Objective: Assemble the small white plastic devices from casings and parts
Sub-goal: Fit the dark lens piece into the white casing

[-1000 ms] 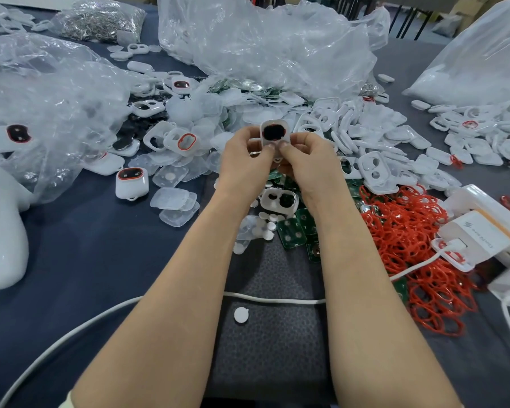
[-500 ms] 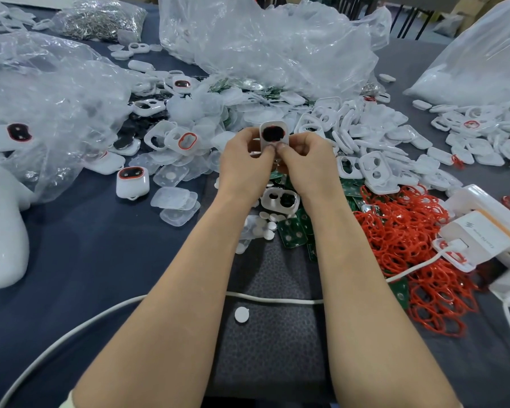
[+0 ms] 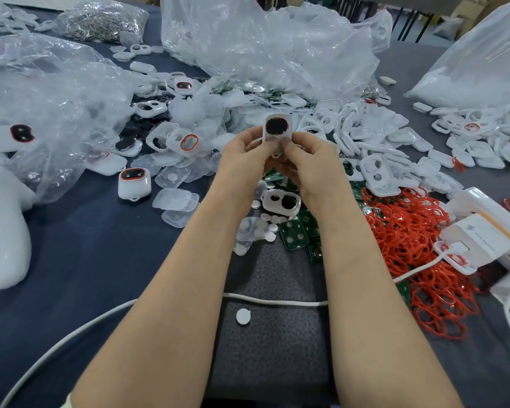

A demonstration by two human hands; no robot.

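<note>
Head view: far-left clear bag (image 3: 100,20) held shiny metal bits; right bag (image 3: 477,63) held white parts. White casing (image 3: 278,128) with dark insert stood upright above the table, its lower end pinched by left hand (image 3: 242,160) and right hand (image 3: 312,163), thumbs side by side.

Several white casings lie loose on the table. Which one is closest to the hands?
The empty two-hole casing lying between the wrists on the green circuit boards, just below the held device; other loose casings lie farther off in piles.
</note>
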